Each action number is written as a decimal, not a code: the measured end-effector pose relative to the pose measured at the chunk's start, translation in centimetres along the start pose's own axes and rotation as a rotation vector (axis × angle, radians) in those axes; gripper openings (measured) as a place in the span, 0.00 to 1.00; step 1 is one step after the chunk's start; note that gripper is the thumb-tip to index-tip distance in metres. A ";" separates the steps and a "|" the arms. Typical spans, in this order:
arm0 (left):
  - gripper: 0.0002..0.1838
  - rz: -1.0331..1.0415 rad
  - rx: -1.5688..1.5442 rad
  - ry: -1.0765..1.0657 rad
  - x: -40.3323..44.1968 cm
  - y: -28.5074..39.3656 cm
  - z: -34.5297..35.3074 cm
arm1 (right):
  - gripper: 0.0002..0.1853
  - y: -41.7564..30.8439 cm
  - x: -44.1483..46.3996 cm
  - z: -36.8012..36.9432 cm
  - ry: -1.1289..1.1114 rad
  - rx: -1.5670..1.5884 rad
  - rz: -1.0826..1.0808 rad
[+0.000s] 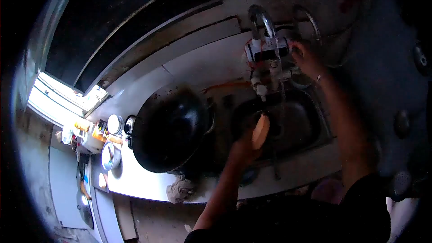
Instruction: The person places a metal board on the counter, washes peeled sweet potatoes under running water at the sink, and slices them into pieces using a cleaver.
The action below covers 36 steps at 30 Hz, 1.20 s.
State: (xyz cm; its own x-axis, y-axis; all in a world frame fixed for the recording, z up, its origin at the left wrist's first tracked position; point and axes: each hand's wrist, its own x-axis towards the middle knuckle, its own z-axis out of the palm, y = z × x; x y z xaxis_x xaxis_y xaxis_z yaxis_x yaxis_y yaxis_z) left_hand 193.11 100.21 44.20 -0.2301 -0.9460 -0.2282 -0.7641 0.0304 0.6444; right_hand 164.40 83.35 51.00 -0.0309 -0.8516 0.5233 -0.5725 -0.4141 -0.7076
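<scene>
My left hand (pixel 245 147) is closed around a pale orange carrot (pixel 261 131), its tip pointing up over the sink (pixel 294 119). Up at the wall, my right hand (pixel 306 59) has its fingers bent at the right end of the faucet body (pixel 265 50), on what looks like its handle. From the curved chrome spout (pixel 261 12) a thin stream of water (pixel 280 74) falls into the sink, to the right of the carrot. Shadow hides some of the fingers of both hands.
Left of the sink, a large black wok (pixel 173 130) stands on the white counter (pixel 139 182). A crumpled cloth (pixel 180 190) lies at the counter's front edge. Further left are a metal bowl (pixel 111 156), a white-lidded container (pixel 115 124) and several jars beneath the bright window.
</scene>
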 end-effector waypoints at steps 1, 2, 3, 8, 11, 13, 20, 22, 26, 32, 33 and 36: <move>0.43 -0.067 0.047 -0.102 -0.5 -0.3 -0.4 | 0.17 -2.6 1.3 -0.1 -0.039 -0.173 0.054; 0.43 -0.080 0.048 -0.094 -1.1 -0.5 -0.6 | 0.17 -3.0 2.5 0.3 -0.063 -0.253 0.079; 0.38 -0.043 0.021 -0.051 -1.8 -0.8 -0.8 | 0.18 -3.4 3.7 0.7 -0.089 -0.333 0.102; 0.42 -0.098 0.006 -0.099 -4.6 -1.9 -2.7 | 0.15 1.2 9.2 1.5 -0.149 -0.935 -0.324; 0.32 -0.030 -0.084 0.002 -5.8 -3.3 -3.2 | 0.14 -4.0 7.5 0.4 -0.061 -0.661 -0.253; 0.30 -0.086 -0.023 -0.036 -6.3 -3.3 -3.8 | 0.15 -3.2 8.5 0.4 -0.147 -0.756 -0.176; 0.29 -0.060 -0.039 0.033 -9.6 -5.4 -4.7 | 0.17 -2.4 9.4 4.2 -0.354 -0.982 -0.017; 0.29 0.054 -0.091 0.144 -10.1 -6.8 -4.1 | 0.18 -1.9 9.3 4.8 -0.338 -0.896 0.010; 0.29 0.011 -0.091 0.060 -12.2 -6.3 -5.0 | 0.19 0.0 8.9 4.5 -0.238 -0.499 0.101; 0.31 0.001 -0.159 0.093 -17.5 -9.0 -6.6 | 0.21 5.1 6.1 3.7 -0.147 0.644 0.342; 0.32 -0.048 -0.160 0.109 -18.8 -10.0 -6.9 | 0.21 6.9 5.2 3.7 -0.182 0.820 0.353; 0.33 -0.160 -0.156 0.201 -24.2 -15.2 -7.2 | 0.19 3.7 -2.4 3.6 -0.132 0.588 0.389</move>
State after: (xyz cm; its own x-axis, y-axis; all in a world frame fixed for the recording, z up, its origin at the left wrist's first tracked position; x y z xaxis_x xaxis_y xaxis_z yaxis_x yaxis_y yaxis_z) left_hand 214.70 120.33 45.20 0.0216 -0.9802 -0.1966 -0.6754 -0.1593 0.7201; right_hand 165.35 82.70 45.43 -0.0224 -0.9891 0.1453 -0.0027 -0.1453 -0.9894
